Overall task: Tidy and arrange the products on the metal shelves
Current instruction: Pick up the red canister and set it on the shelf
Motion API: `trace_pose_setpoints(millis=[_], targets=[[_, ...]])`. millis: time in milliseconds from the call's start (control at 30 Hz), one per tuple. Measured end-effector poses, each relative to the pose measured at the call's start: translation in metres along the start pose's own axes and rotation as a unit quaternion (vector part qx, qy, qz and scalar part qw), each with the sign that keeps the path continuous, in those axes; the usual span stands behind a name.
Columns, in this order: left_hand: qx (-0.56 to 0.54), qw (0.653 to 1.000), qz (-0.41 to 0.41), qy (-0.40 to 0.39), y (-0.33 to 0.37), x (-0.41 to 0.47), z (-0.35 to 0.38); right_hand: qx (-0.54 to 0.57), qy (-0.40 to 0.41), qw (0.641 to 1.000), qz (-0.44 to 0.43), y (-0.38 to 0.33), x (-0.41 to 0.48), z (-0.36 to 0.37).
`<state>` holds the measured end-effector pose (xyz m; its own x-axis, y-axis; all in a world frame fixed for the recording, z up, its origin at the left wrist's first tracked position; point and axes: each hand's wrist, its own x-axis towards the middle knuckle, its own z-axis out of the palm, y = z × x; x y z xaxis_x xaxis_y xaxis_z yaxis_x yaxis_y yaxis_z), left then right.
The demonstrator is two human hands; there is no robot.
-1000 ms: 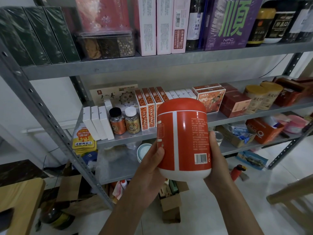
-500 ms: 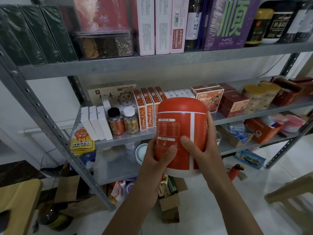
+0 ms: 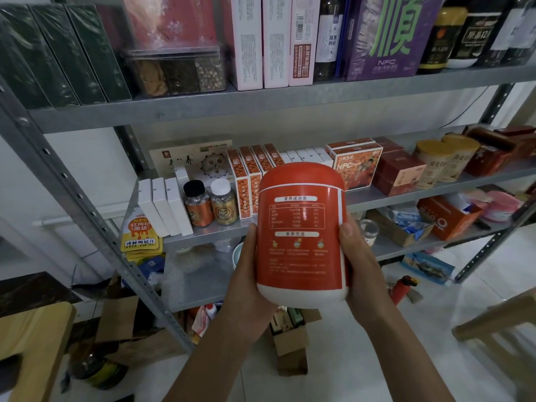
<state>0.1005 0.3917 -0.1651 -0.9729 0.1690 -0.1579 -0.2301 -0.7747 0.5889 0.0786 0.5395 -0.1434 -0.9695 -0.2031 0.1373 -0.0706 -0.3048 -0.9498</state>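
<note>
Holding one red jar [image 3: 301, 236] upright in the air, in front of the middle shelf [image 3: 211, 232]; our left hand [image 3: 249, 274] and right hand [image 3: 359, 262] clasp its sides, fingers curled round it. We judge: turn the front label outward, seat it flat.

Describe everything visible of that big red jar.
The large red plastic-looking jar has a domed red lid, a red label with a printed table and a white base. It is upright before the grey metal shelves, gripped at its sides by the left hand and right hand.
</note>
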Motion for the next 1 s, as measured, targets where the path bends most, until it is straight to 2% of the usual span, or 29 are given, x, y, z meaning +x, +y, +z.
trace_pose_setpoints(millis=[200, 400, 500, 600, 733, 800, 900, 1000], targets=[[0.130, 0.989, 0.056, 0.046, 0.003, -0.004, 0.013, -0.051, 0.023, 0.998, 0.012, -0.002, 0.001, -0.004], [0.193, 0.978, 0.050, 0.057, -0.002, -0.013, 0.028, -0.058, 0.029, 0.997, 0.045, -0.008, -0.003, -0.004], [0.235, 0.970, 0.048, 0.028, 0.000, -0.018, 0.027, 0.048, 0.023, 0.992, 0.113, -0.014, -0.004, -0.011], [0.275, 0.958, 0.071, 0.044, 0.009, -0.020, 0.024, 0.211, 0.014, 0.956, 0.206, -0.023, -0.009, -0.014], [0.283, 0.955, 0.068, 0.060, 0.009, -0.012, 0.027, 0.305, 0.026, 0.910, 0.279, -0.025, -0.006, -0.022], [0.269, 0.959, 0.049, 0.069, 0.004, -0.007, 0.030, 0.333, 0.029, 0.896, 0.292, -0.025, -0.007, -0.024], [0.183, 0.979, -0.047, 0.079, -0.001, 0.000, 0.027, 0.363, 0.019, 0.888, 0.283, -0.021, -0.010, -0.028], [0.097, 0.986, -0.135, 0.020, -0.007, 0.004, 0.026, 0.357, 0.021, 0.897, 0.259, -0.011, -0.013, -0.029]])
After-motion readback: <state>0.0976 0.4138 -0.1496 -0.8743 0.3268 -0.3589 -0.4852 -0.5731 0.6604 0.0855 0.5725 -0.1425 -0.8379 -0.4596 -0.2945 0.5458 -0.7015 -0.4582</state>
